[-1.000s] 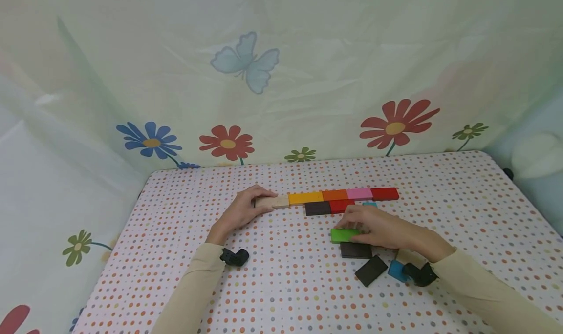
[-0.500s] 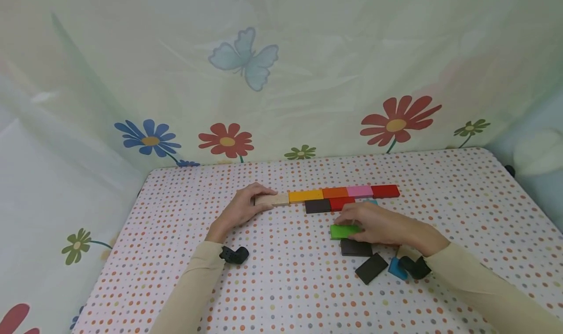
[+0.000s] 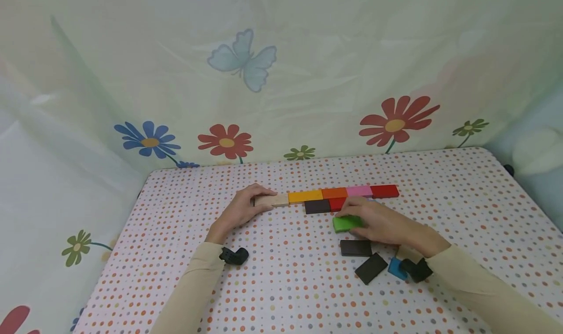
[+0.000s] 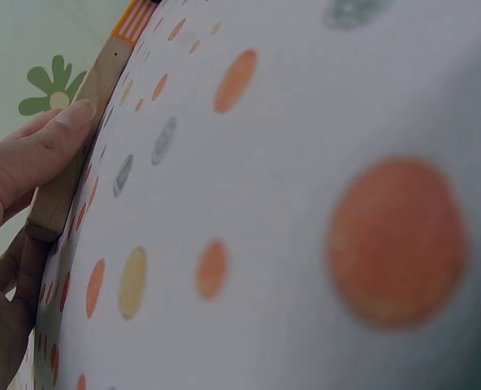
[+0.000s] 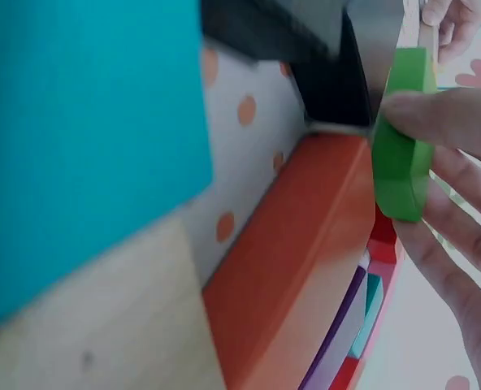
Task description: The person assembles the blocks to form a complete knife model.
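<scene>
A: First entry, right side.
B: Right hand (image 3: 379,222), in a beige sleeve (image 3: 479,287). Grip closed to the breadth of one green block (image 3: 346,223), pinched between thumb and bent fingers. Block located just on the person's side of the second row; whether it touches the table cannot be told.

A: Left side.
B: Left hand (image 3: 239,212). Grip part-closed, thumb and fingers along opposite sides of a plain wooden block (image 3: 278,200), at the left end of the back row.

A: Remainder of back row.
B: End to end, left to right: yellow block (image 3: 305,196), orange block (image 3: 334,193), pink block (image 3: 359,191), red block (image 3: 385,191).

A: Second row.
B: Charcoal block (image 3: 317,206) and scarlet block (image 3: 336,204), against the back row's near side. The right portion is hidden behind the right hand.

A: Loose stock.
B: Dark brown block (image 3: 356,248); black block (image 3: 371,268), lying askew; blue block (image 3: 398,269), beside the right wrist camera (image 3: 418,270).

A: Markings.
B: White stripes (image 4: 131,23) on the yellow block's face, seen in the left wrist view; whether they are lettering cannot be told. The wooden block bears one small dark dot (image 4: 115,54).

A: Support and setting.
B: Table (image 3: 272,290), white cover, multicoloured dots. Behind, a pale backdrop (image 3: 316,75) printed with flowers and a light blue butterfly (image 3: 243,59).
</scene>
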`<state>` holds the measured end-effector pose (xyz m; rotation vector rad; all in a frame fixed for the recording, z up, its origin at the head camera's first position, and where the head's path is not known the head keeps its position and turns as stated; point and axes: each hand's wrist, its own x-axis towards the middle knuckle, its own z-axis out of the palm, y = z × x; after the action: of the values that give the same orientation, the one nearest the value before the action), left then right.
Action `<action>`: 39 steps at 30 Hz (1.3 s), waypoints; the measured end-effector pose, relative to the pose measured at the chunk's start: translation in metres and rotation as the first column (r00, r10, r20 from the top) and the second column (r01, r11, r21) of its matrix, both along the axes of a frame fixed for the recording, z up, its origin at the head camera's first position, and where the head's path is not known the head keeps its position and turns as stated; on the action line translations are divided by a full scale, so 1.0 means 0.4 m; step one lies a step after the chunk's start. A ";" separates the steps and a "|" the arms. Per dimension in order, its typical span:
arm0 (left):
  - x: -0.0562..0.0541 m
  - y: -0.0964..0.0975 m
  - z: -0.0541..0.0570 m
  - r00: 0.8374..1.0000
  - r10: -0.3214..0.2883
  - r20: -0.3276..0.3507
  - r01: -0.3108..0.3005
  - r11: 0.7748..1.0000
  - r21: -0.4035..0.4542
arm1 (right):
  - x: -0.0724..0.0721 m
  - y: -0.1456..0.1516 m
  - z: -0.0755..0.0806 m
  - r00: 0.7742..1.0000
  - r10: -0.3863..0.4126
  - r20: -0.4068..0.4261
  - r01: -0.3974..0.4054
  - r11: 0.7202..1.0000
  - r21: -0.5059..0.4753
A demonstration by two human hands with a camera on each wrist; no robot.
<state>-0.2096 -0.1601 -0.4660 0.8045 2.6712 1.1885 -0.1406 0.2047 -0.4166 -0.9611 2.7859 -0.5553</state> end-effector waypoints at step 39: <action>0.003 0.002 0.002 1.000 -0.004 -0.005 0.004 1.000 0.001 | -0.017 -0.012 -0.015 0.989 -0.058 -0.137 0.055 0.998 -0.026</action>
<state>-0.2083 -0.1595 -0.4652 0.8140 2.6716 1.1892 -0.1473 0.1997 -0.4227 -0.9622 2.9431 -0.5488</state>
